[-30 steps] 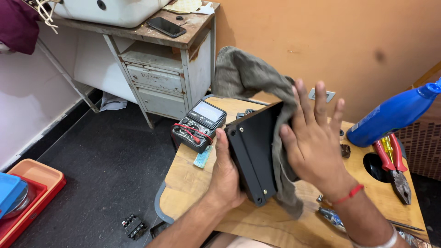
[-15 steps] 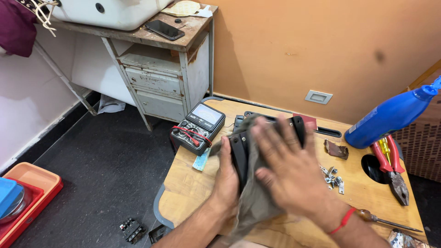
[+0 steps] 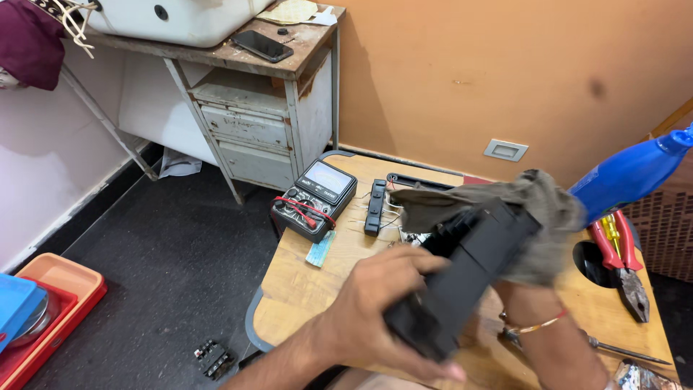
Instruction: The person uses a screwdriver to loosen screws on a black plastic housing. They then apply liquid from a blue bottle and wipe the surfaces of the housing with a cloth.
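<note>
Above the wooden table (image 3: 303,289), the left hand (image 3: 379,303) clasps the lower end of a black box-shaped casing (image 3: 462,278), held tilted with its upper end toward the right. Compared with half a second earlier, the right hand (image 3: 530,292) no longer lies spread over the front of the casing; it now sits behind the upper end, wrapped in a grey-brown cloth (image 3: 527,217) that drapes over that end. The casing has also swung from near upright to a diagonal. Its surface is matt black, flat-sided and blurred by motion. The right hand's fingers are hidden by cloth and casing, so whether its grip is clenched cannot be told. On the table beyond lie a black multimeter (image 3: 315,198), a small black component with wires (image 3: 375,207), red-handled pliers (image 3: 621,253) and a blue bottle (image 3: 635,173), the last cut off by the frame edge.
</note>
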